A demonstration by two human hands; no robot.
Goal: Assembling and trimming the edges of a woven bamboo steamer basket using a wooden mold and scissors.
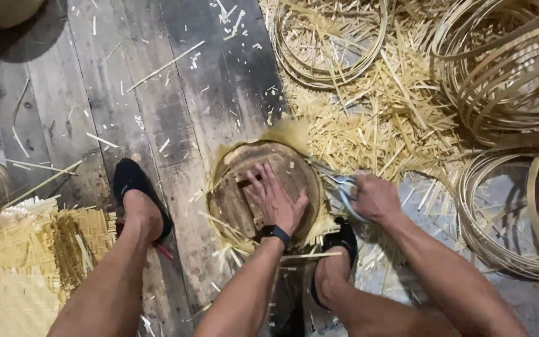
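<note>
Between the person's two black-shoed feet, on the dark plank floor (pixel 176 106), a round wooden disc (pixel 235 200) lies flat over woven bamboo whose frayed strips stick out around its rim. Left hand (pixel 274 198) presses on it, palm down, fingers spread and pointing up-left, gripping nothing. Right hand (pixel 375 198) is closed around scissors (pixel 342 187) at the disc's right edge, blades pointing up-left toward the rim. Bamboo hoops (pixel 506 68) lie toward the floor's right edge.

The scissors (pixel 342 190) are mostly hidden inside the right hand (pixel 375 198), so their blades barely show. The left hand (pixel 274 201) covers the middle of the round wooden disc (pixel 244 206). The bamboo hoops (pixel 506 68) at far right and the woven mat (pixel 26 262) at near left are cut off by the picture's edges.
</note>
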